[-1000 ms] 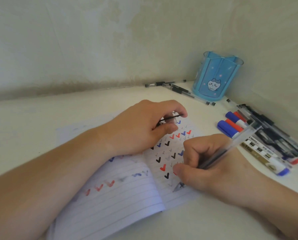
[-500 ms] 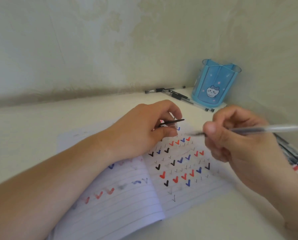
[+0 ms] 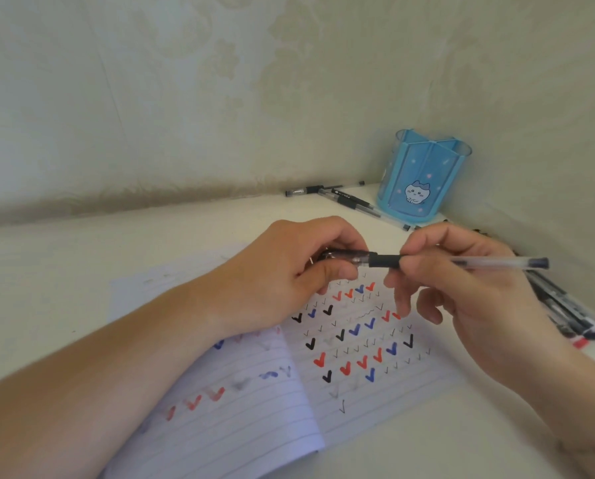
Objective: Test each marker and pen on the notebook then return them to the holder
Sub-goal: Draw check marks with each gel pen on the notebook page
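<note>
An open lined notebook (image 3: 358,402) lies in front of me, its right page covered with black, red and blue tick marks. Above it my right hand (image 3: 475,299) pinches a clear gel pen (image 3: 489,263) by its black grip, the barrel pointing right. My left hand (image 3: 289,271) holds the pen's clear cap (image 3: 344,254), which sits over the pen's tip. The blue pen holder (image 3: 424,178) with a cartoon cat stands in the far right corner and looks empty.
Several black gel pens (image 3: 341,197) lie on the table left of the holder. A pile of pens and markers (image 3: 572,312) lies at the right edge, partly hidden by my right hand. Walls close off the back and right side.
My right hand lifted the pen off the page and brought its tip to the cap in my left hand. The cap now covers the tip.
</note>
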Motion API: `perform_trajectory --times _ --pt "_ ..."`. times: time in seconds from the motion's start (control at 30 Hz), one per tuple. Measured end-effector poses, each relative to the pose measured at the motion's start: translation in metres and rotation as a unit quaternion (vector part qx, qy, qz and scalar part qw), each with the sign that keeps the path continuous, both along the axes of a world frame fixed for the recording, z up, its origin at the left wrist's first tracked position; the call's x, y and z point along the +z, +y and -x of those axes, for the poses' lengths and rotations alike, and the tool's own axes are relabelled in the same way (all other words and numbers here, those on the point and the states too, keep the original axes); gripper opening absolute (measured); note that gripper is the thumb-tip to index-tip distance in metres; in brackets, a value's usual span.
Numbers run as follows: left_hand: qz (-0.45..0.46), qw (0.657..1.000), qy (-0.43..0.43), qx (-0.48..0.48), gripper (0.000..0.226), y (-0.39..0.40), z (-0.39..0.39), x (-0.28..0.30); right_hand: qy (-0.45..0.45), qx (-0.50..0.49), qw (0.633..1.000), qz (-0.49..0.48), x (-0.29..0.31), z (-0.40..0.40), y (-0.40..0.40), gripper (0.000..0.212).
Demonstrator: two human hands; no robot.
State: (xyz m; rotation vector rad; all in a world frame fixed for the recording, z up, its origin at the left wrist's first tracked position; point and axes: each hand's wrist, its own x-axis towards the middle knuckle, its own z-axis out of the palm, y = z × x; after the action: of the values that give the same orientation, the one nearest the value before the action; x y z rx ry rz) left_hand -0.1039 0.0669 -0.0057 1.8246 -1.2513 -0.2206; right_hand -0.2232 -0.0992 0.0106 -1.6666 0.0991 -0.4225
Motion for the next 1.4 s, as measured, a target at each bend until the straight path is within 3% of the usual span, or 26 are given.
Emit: perform_trajectory --times 0.2,0.57,0.83,0.9,1.0,1.1,1.17,1.23,1.3,1.4 --pt "0.024 0.999 -0.029 -0.004 0.015 0.001 0.000 0.001 -0.037 -0.014 0.999 0.015 -0.002 0.003 0.006 0.014" --pt "0.026 0.999 0.034 -0.019 0.019 0.001 0.004 0.001 -0.069 -0.040 0.997 0.024 -0.005 0.003 0.014 0.020" --pt "0.040 0.997 0.043 -0.047 0.011 0.002 0.003 0.005 -0.111 -0.037 0.993 0.012 -0.006 0.001 0.014 0.019" --pt "0.051 0.994 0.073 -0.064 0.016 0.002 0.001 0.008 -0.131 -0.038 0.989 0.050 -0.006 -0.001 0.011 0.016" --pt "0.073 0.990 0.116 -0.014 0.045 0.005 -0.008 0.007 -0.181 -0.046 0.975 0.117 0.002 0.001 -0.006 0.011" --pt "0.071 0.996 0.039 0.049 0.042 0.005 -0.014 0.002 -0.203 -0.105 0.952 0.202 0.022 0.007 -0.042 0.008" --pt "0.043 0.996 -0.010 0.071 0.033 0.003 -0.015 -0.001 -0.150 -0.191 0.929 0.278 0.030 0.012 -0.064 0.016" --pt "0.024 0.996 -0.033 0.079 0.026 0.003 -0.014 -0.002 -0.016 -0.265 0.891 0.369 0.031 0.013 -0.085 0.017" --pt "0.017 0.995 -0.042 0.085 0.022 0.003 -0.014 -0.002 0.150 -0.292 0.825 0.461 0.028 0.015 -0.101 0.024" --pt "0.012 0.995 -0.052 0.086 0.019 0.004 -0.016 -0.003 0.249 -0.303 0.778 0.491 0.027 0.016 -0.110 0.019"
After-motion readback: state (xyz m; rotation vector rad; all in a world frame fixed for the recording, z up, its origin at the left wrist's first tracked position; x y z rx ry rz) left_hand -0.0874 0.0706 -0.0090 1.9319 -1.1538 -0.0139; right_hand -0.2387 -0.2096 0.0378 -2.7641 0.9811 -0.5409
